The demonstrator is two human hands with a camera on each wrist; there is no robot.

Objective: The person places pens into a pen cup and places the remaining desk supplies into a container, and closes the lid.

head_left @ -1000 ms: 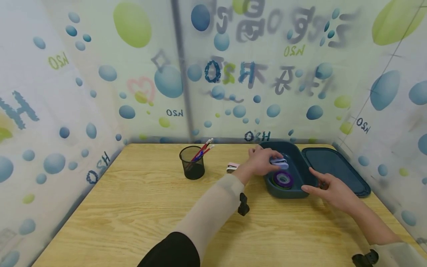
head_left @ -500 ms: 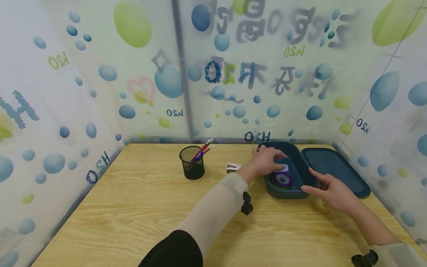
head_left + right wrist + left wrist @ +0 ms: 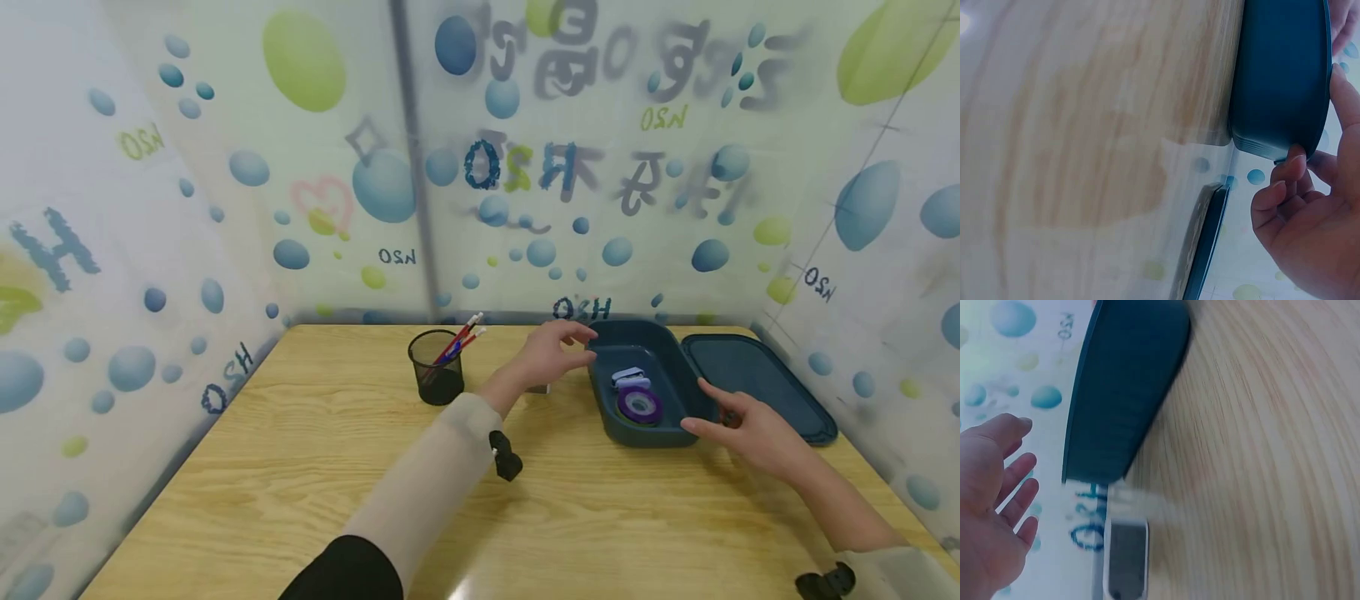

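My left hand (image 3: 551,352) holds nothing; its fingers reach toward the left side of a dark blue box (image 3: 611,429). In the left wrist view the left hand (image 3: 991,506) is apart from the box (image 3: 1125,387). Inside the box lie a pale lilac stapler (image 3: 630,379) and a purple roll of tape (image 3: 639,406), with a greenish edge under the roll. My right hand (image 3: 757,429) holds the box's front right corner. In the right wrist view its thumb and fingertips (image 3: 1291,164) touch the box wall. A small grey-and-white thing (image 3: 1127,559) sits beyond the left hand, mostly hidden in the head view.
A black mesh cup (image 3: 437,375) with several pencils (image 3: 465,337) stands left of the left hand. The dark blue lid (image 3: 761,383) lies flat right of the box. Patterned curtains (image 3: 525,208) surround the wooden table (image 3: 300,483).
My left hand has let go of the lilac stapler in the box and moved out to the left, over the small thing on the table. The right hand stays at the box corner.
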